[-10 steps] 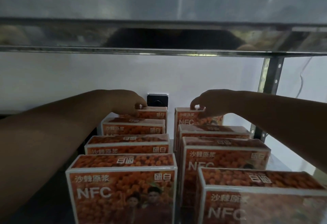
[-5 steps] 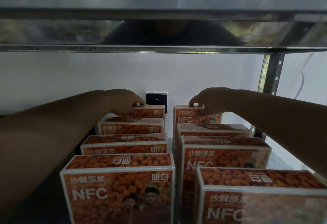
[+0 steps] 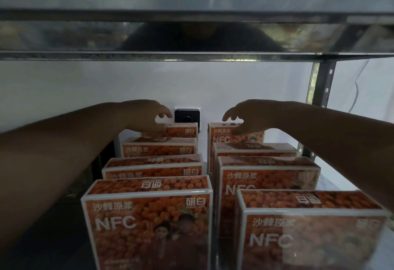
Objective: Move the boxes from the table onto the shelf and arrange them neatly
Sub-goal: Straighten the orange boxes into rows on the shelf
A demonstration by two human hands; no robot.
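Head view. I see orange cardboard boxes (image 3: 149, 222) marked "NFC", two rows on the grey metal shelf (image 3: 339, 181), labels facing its front edge, long axes along it; left hand (image 3: 149, 116), right hand (image 3: 247, 116) hover empty, loosely spread.

Front left box (image 3: 147, 222) and front right box (image 3: 311, 240) cut by bottom edge; left hand (image 3: 147, 117) hides part of rear left box (image 3: 183, 132).

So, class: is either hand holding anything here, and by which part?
Nothing is held. The left hand and right hand hover with loosely spread fingers just above the rear left box and rear right box.
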